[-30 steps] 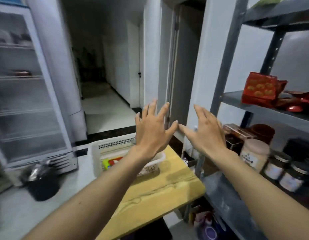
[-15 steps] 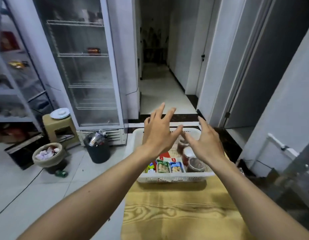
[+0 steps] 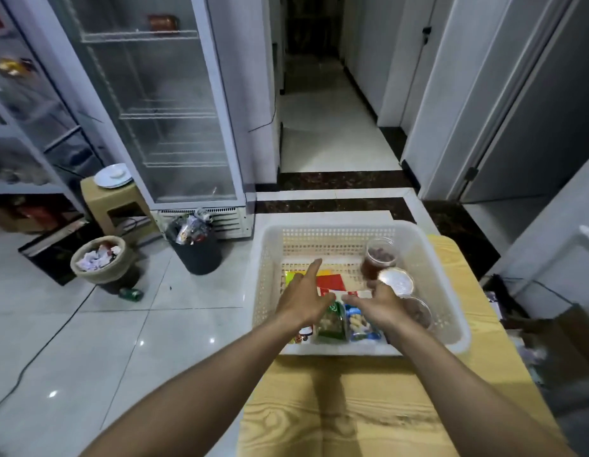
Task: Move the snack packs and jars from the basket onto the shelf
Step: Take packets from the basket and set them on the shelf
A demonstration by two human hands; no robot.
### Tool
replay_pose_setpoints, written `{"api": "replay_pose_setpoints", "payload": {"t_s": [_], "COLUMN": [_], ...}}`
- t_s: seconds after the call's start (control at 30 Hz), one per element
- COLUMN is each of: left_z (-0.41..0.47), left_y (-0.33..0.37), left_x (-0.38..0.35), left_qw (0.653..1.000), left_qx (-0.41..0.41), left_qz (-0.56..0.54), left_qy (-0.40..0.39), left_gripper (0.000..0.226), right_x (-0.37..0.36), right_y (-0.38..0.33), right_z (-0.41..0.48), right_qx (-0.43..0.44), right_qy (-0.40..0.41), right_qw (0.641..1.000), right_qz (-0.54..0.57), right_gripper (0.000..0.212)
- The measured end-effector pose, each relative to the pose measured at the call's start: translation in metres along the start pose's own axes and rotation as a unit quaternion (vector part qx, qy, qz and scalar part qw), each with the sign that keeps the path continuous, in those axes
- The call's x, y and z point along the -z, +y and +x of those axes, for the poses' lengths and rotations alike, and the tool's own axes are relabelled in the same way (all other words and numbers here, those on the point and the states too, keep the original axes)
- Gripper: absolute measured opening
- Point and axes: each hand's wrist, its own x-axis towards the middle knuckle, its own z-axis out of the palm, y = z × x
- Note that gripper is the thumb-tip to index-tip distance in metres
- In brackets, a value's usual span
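A white perforated basket (image 3: 266,291) sits on a yellow wood-grain table (image 3: 385,407). Inside lie a green snack pack (image 3: 332,323), a blue snack pack (image 3: 360,324) and a red pack (image 3: 331,281). Three jars stand along its right side: a dark-filled jar (image 3: 379,258), a silver-lidded jar (image 3: 396,281) and a clear jar (image 3: 418,311). My left hand (image 3: 303,298) reaches into the basket over the packs with fingers straight, holding nothing. My right hand (image 3: 380,305) hovers beside the jars with fingers loosely bent, empty. The shelf is out of view.
A glass-door fridge (image 3: 161,103) stands at the back left. On the tiled floor are a black bin (image 3: 197,249), a woven waste basket (image 3: 100,262), a small can (image 3: 131,293) and a stool with a plate (image 3: 113,175). A corridor (image 3: 323,103) runs ahead.
The view swung left from the shelf to the basket and tilted down. Both hands dropped from in front of me into the basket, over the packs and beside the jars.
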Motion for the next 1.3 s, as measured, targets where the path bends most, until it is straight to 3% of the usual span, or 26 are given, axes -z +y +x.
{"api": "replay_pose_setpoints", "payload": {"t_s": [0.13,0.23,0.43,0.53,0.77,0.87,0.97,1.03,1.13,1.3], "left_z": [0.041,0.059,0.082,0.087,0.089,0.090,0.090,0.090,0.089,0.088], "left_y": [-0.033,-0.044,-0.060,-0.065,-0.076,-0.078,-0.080,-0.080,-0.080,-0.084], "left_x": [-0.031,-0.045,-0.066,-0.072,-0.079,-0.079,-0.079,-0.078,-0.075,-0.074], "left_qw": [0.996,0.992,0.990,0.988,0.981,0.976,0.975,0.975,0.976,0.973], "left_qx": [0.054,0.081,0.101,0.101,0.103,0.106,0.098,0.090,0.083,0.068], "left_qz": [-0.028,-0.040,-0.036,-0.063,-0.134,-0.165,-0.175,-0.176,-0.167,-0.171], "left_qy": [-0.057,-0.086,-0.096,-0.100,-0.093,-0.092,-0.096,-0.099,-0.111,-0.137], "left_gripper": [0.079,0.065,0.067,0.075,0.084,0.083,0.079,0.076,0.057,0.025], "right_x": [-0.024,-0.037,-0.061,-0.067,-0.075,-0.081,-0.071,-0.069,-0.069,-0.069], "right_y": [0.022,0.043,0.074,0.087,0.092,0.120,0.070,0.061,0.059,0.056], "right_z": [0.041,0.072,0.104,0.113,0.124,0.138,0.103,0.098,0.095,0.088], "right_qx": [-0.061,-0.104,-0.178,-0.194,-0.212,-0.209,-0.201,-0.213,-0.215,-0.209], "right_qy": [-0.020,-0.040,-0.021,0.004,0.018,0.007,0.010,0.007,0.018,0.003], "right_qw": [0.998,0.991,0.975,0.966,0.971,0.976,0.979,0.977,0.976,0.977], "right_qz": [-0.022,-0.068,-0.128,-0.170,-0.106,-0.055,-0.018,0.009,0.008,0.052], "right_gripper": [0.022,0.045,0.078,0.083,0.107,0.105,0.094,0.092,0.111,0.101]}}
